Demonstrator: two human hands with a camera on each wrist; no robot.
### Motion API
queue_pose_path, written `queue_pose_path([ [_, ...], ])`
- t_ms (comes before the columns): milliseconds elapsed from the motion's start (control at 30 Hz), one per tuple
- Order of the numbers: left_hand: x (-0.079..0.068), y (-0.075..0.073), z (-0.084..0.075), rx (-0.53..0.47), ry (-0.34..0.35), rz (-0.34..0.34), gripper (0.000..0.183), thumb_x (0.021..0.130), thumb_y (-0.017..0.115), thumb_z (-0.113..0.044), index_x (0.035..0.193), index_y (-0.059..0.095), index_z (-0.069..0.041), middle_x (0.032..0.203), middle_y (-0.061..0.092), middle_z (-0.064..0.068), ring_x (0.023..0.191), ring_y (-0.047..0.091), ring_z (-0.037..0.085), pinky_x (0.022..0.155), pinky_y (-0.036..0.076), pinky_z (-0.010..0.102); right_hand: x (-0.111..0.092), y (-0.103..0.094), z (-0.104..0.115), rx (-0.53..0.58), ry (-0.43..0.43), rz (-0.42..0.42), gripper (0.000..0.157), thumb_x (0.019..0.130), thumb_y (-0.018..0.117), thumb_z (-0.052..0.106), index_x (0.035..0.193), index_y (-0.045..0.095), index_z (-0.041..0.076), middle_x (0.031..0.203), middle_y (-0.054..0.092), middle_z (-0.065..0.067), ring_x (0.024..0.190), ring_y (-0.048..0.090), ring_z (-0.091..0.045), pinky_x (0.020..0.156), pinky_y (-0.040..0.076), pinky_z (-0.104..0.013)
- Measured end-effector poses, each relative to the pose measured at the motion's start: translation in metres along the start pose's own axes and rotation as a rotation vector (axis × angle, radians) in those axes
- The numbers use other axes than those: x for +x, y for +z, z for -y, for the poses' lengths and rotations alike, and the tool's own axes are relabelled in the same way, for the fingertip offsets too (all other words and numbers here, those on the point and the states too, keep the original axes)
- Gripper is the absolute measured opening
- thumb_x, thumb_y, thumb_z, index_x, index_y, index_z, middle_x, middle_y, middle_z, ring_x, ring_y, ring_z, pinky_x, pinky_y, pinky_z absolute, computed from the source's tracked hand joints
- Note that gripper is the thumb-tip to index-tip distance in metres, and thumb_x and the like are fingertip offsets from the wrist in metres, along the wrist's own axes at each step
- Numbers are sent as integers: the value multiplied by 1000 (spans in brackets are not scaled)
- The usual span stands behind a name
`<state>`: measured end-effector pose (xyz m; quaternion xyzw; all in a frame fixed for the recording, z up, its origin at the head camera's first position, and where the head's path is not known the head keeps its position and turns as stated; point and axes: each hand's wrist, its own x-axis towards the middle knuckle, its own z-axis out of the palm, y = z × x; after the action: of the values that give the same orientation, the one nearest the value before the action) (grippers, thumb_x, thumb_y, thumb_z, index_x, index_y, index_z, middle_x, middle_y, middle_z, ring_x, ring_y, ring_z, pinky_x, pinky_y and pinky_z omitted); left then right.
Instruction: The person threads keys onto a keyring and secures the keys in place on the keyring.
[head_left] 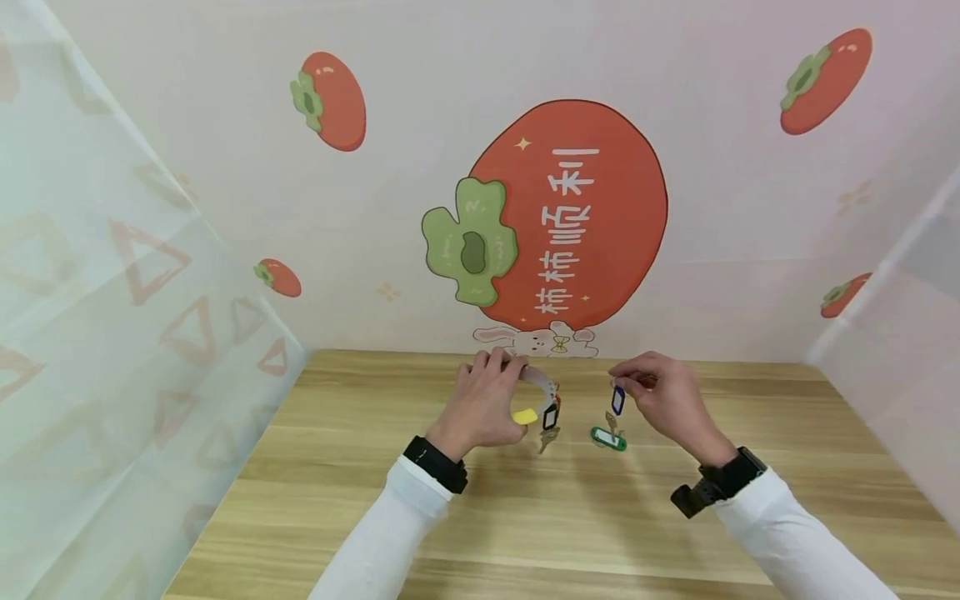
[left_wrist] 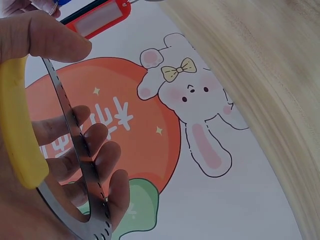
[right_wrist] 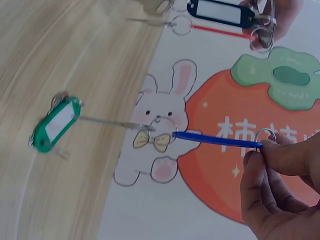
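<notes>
My left hand [head_left: 483, 400] grips a curved metal hoop [left_wrist: 75, 130] with a yellow grip [left_wrist: 22, 130] and a row of small slots. On the hoop hang a black-framed key tag [head_left: 551, 417] and a red key tag [left_wrist: 100, 20]; a key [head_left: 549, 437] dangles below them. Thumb and fingers of my right hand [head_left: 671, 404] pinch the small ring at the top of a blue key tag [right_wrist: 215, 139], apart from the hoop. From that tag's other ring hangs a brass-coloured key [head_left: 611, 422]. Beneath it, a green key tag [head_left: 607, 438] lies on the table.
The wood-grain table [head_left: 360, 500] ends at a back wall [head_left: 720, 208] printed with persimmons and a rabbit. A pale sheet wall [head_left: 90, 275] stands on the left, another [head_left: 915, 350] on the right. Each wrist wears a black band [head_left: 435, 465].
</notes>
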<state>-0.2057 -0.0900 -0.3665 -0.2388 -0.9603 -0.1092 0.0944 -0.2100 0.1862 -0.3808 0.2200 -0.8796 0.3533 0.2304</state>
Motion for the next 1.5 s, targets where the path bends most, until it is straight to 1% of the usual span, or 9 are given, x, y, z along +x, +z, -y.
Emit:
queue_pose_path([
  [133, 0, 0, -1, 2, 3, 5, 81, 70, 81, -32, 143, 53, -10, 131, 51, 12, 117, 49, 33, 92, 44, 55, 3, 5, 4, 31, -14, 45, 22, 85, 71, -14, 93, 80, 5, 93, 71, -8, 78, 70, -21, 69, 58, -34],
  [233, 1, 0, -1, 7, 9, 4, 81, 69, 82, -32, 142, 54, -11, 131, 52, 12, 117, 49, 33, 93, 43, 54, 6, 9, 6, 50, -30, 63, 23, 85, 71, -14, 95, 80, 5, 92, 72, -6, 75, 69, -18, 65, 57, -30],
  [367, 1, 0, -1, 11, 21, 1, 80, 68, 82, -30, 141, 54, -11, 130, 52, 12, 118, 49, 32, 96, 42, 54, 11, 14, 10, 61, -21, 81, 17, 88, 72, -8, 98, 78, 4, 92, 73, -7, 70, 67, -14, 59, 53, -26],
  [500, 1, 1, -2, 6, 25, 10, 82, 68, 82, -30, 142, 53, -12, 131, 51, 12, 119, 48, 33, 100, 41, 56, 18, 18, 14, 57, 4, 107, 12, 89, 74, -2, 99, 76, 4, 92, 73, -8, 73, 67, -14, 63, 54, -28],
  [633, 0, 2, -2, 5, 25, 16, 82, 68, 83, -32, 142, 53, -12, 131, 50, 12, 120, 48, 33, 101, 41, 56, 22, 23, 17, 62, 20, 123, 11, 88, 75, -2, 98, 75, 4, 91, 73, -7, 75, 68, -16, 67, 56, -33],
  [900, 0, 3, -3, 25, 30, -3, 81, 67, 83, -34, 140, 55, -13, 130, 51, 11, 119, 48, 32, 100, 42, 54, 25, 27, 18, 80, 29, 121, 11, 87, 76, -4, 96, 73, 1, 90, 72, -9, 77, 69, -19, 71, 59, -38],
  [1067, 0, 3, -3, 28, 34, -5, 80, 68, 83, -35, 139, 55, -13, 131, 51, 12, 120, 48, 32, 101, 42, 54, 27, 29, 18, 94, 19, 105, 12, 86, 76, -6, 94, 73, 3, 90, 72, -8, 78, 71, -20, 73, 59, -40],
  [1267, 0, 2, -3, 34, 36, -12, 80, 68, 83, -34, 139, 55, -13, 130, 51, 11, 119, 48, 32, 100, 42, 54, 28, 31, 17, 90, 8, 85, 12, 85, 77, -5, 92, 74, 3, 88, 72, -6, 76, 70, -18, 72, 59, -39],
  [1500, 0, 2, -3, 21, 35, -9, 79, 67, 83, -33, 139, 55, -13, 132, 51, 12, 121, 48, 32, 101, 42, 55, 29, 31, 15, 68, 14, 86, 10, 86, 77, -2, 90, 72, 5, 84, 71, -4, 73, 69, -16, 68, 59, -37],
])
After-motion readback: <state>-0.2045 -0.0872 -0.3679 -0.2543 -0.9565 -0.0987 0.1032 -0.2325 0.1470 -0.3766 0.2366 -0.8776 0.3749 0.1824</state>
